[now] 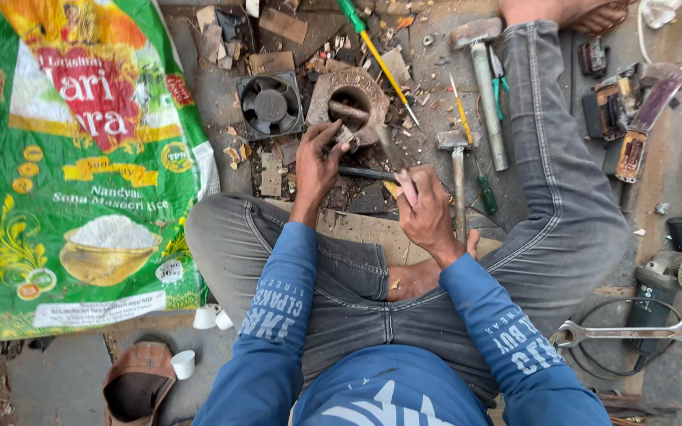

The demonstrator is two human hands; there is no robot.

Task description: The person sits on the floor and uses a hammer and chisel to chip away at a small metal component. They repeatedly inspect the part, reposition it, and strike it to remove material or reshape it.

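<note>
Sitting cross-legged on the floor, right hand (426,211) wraps a blurred tool handle (406,188), mid-swing I guess. Left hand (315,164) pinches a metal pin (346,136) at the round housing (354,102). Next needs a steady, square strike.

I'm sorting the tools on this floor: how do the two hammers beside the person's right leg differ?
The larger hammer lies farther from the person, its pale handle running down beside the right knee; the smaller hammer lies nearer, just right of the right hand. The larger hammer's head is broader and its handle thicker; the smaller hammer's handle is thin and darker. Both lie flat, heads pointing away from the person.
</note>
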